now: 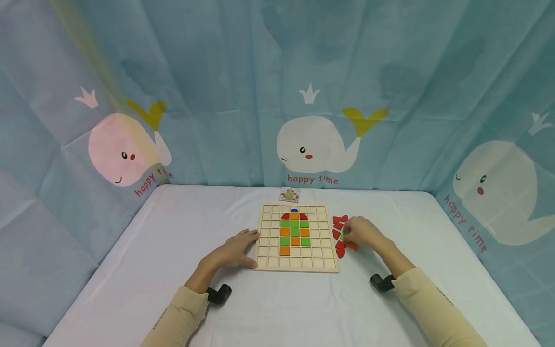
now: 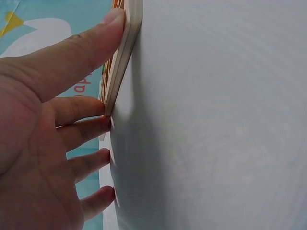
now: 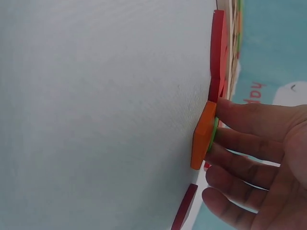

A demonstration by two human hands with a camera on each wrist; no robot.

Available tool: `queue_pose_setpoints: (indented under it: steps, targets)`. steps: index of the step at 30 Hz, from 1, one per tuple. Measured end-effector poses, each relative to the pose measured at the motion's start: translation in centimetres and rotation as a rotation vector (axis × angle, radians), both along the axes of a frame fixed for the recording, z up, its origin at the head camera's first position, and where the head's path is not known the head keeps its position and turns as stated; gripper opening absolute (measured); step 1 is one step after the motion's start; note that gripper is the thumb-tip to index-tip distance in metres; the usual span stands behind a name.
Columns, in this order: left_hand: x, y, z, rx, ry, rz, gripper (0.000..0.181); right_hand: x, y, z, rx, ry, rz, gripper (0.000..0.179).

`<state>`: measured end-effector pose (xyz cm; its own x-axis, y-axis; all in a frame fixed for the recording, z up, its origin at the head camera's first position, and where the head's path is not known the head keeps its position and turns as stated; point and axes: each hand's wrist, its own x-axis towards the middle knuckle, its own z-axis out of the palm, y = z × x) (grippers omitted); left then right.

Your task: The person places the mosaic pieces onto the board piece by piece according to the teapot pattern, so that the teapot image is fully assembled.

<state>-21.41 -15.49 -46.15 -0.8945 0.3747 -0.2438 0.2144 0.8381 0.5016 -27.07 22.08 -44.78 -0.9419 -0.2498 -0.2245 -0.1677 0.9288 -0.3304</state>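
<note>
A wooden grid board (image 1: 270, 262) lies on the table, with green, orange, red and blue tiles forming a figure in its cells. At its left edge my left hand (image 1: 236, 249) rests with fingers spread. The left wrist view has the thumb (image 2: 88, 50) on the board's rim (image 2: 125, 52) and the fingertips along its side. Right of the board, my right hand (image 1: 363, 232) reaches into loose tiles. Its thumb and fingers pinch a green tile (image 3: 214, 132), partly hidden behind an orange tile (image 3: 203, 136). Red tiles (image 1: 340, 249) lie around them.
A small picture card (image 1: 289, 194) lies beyond the board's far edge. White cloth covers the table (image 1: 173, 217). A blue curtain (image 1: 225, 96) printed with whales hangs behind and along both sides.
</note>
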Motion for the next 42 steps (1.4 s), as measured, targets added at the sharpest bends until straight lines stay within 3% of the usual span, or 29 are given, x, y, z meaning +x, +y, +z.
queue_pose_setpoints:
  steps: [11, 18, 25, 31, 42]
  targets:
    - [0.0, 0.1, 0.0, -0.006, -0.004, -0.007, 0.089, 0.4, 0.1, -0.3, -0.004, 0.073, 0.023, 0.023]
    - [0.1, 0.0, -0.2, -0.003, -0.009, -0.012, 0.089, 0.9, -0.5, 0.0, -0.054, 0.077, 0.011, 0.021]
    - [0.0, -0.1, -0.4, -0.004, -0.005, -0.02, 0.09, 1.5, -1.8, 0.1, -0.069, 0.147, 0.095, 0.024]
    - [0.0, 0.0, -0.5, -0.009, -0.008, -0.006, 0.09, 2.1, -3.1, 0.2, -0.105, 0.143, 0.15, 0.024]
    - [0.0, 0.1, 0.0, 0.017, -0.002, 0.016, 0.091, 2.4, -6.1, 0.5, -0.071, 0.182, 0.217, 0.024]
